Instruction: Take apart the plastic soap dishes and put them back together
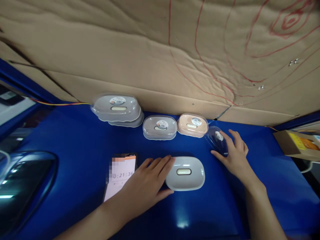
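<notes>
A grey oval box (185, 181) with a cream oblong piece in its middle lies on the blue table. My left hand (153, 178) holds its left end, fingers along the top edge and thumb at the lower edge. To the right, a clear lid (215, 138) with a round sticker lies behind the boxes' right end; my right hand (233, 150) is spread at its right side, thumb and index finger touching or very close to it. Beyond are a lidded pink box (186, 128), a lidded grey box (150, 131) and stacked lidded grey boxes (105, 111).
A phone (120, 183) showing a timer lies partly under my left forearm. A dark device with a cable (27, 186) is at the left. A cardboard wall (125, 60) stands behind the blue table (75, 150). An open carton (287, 143) sits at the right.
</notes>
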A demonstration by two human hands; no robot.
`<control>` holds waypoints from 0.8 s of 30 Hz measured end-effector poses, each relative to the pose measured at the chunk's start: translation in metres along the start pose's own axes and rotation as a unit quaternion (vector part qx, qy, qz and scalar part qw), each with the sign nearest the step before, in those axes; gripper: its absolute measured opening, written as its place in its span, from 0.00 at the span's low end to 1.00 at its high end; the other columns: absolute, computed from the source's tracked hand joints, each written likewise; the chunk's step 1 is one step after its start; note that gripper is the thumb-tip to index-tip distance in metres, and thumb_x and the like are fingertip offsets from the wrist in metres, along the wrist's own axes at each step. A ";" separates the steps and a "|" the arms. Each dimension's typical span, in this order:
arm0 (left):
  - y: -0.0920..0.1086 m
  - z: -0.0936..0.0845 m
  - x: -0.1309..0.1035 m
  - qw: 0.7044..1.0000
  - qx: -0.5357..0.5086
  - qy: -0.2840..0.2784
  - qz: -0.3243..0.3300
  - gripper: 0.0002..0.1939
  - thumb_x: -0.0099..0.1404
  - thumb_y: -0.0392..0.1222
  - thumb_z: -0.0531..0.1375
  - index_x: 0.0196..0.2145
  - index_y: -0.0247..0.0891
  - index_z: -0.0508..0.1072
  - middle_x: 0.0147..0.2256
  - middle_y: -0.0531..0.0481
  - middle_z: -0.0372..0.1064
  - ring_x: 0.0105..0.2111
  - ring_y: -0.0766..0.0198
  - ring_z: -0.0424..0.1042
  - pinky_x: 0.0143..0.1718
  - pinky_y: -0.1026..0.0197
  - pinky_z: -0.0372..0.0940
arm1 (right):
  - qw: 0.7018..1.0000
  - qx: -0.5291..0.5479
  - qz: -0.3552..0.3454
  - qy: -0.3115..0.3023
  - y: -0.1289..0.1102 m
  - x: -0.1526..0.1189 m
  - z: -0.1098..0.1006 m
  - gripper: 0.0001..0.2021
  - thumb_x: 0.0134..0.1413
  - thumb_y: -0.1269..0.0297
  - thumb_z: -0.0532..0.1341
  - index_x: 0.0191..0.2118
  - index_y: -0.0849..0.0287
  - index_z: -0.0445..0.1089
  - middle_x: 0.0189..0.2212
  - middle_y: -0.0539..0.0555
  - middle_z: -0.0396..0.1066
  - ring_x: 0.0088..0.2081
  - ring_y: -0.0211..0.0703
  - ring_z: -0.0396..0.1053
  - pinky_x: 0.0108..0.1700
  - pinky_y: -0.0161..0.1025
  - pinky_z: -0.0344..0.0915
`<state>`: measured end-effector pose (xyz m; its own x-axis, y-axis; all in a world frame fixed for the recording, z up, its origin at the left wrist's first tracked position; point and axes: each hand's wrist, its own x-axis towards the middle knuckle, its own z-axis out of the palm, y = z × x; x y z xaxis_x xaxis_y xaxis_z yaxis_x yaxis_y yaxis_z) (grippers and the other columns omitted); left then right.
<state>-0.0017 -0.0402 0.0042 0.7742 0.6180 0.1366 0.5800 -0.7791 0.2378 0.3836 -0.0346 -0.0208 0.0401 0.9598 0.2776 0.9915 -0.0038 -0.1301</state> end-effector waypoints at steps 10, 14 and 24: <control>-0.002 -0.006 0.002 0.997 -0.062 -0.029 -0.041 0.48 0.66 0.49 0.75 0.72 0.36 0.54 0.64 0.36 0.73 0.56 0.42 0.77 0.54 0.43 0.68 | 0.975 0.169 -0.076 -0.122 -0.023 -0.014 -0.042 0.29 0.66 0.49 0.67 0.68 0.46 0.62 0.74 0.61 0.59 0.74 0.62 0.60 0.72 0.66 0.61; -0.005 -0.008 0.002 0.994 -0.090 -0.042 -0.055 0.57 0.63 0.48 0.78 0.75 0.38 0.46 0.64 0.36 0.73 0.56 0.42 0.77 0.55 0.45 0.67 | 0.927 0.255 -0.162 -0.221 -0.059 -0.029 -0.065 0.31 0.62 0.61 0.68 0.67 0.45 0.59 0.76 0.58 0.54 0.75 0.54 0.58 0.71 0.55 0.66; -0.006 -0.004 0.000 0.993 -0.102 -0.043 -0.048 0.55 0.66 0.51 0.76 0.76 0.41 0.45 0.64 0.37 0.73 0.57 0.42 0.76 0.57 0.45 0.66 | 0.896 0.263 -0.257 -0.249 -0.099 -0.036 -0.043 0.32 0.58 0.72 0.65 0.67 0.50 0.60 0.77 0.59 0.53 0.79 0.56 0.47 0.74 0.59 0.61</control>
<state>-0.0066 -0.0351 0.0061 0.7421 0.6699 0.0233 0.5953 -0.6746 0.4365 0.2890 -0.0805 0.0231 -0.5953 0.8034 -0.0132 0.6622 0.4813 -0.5744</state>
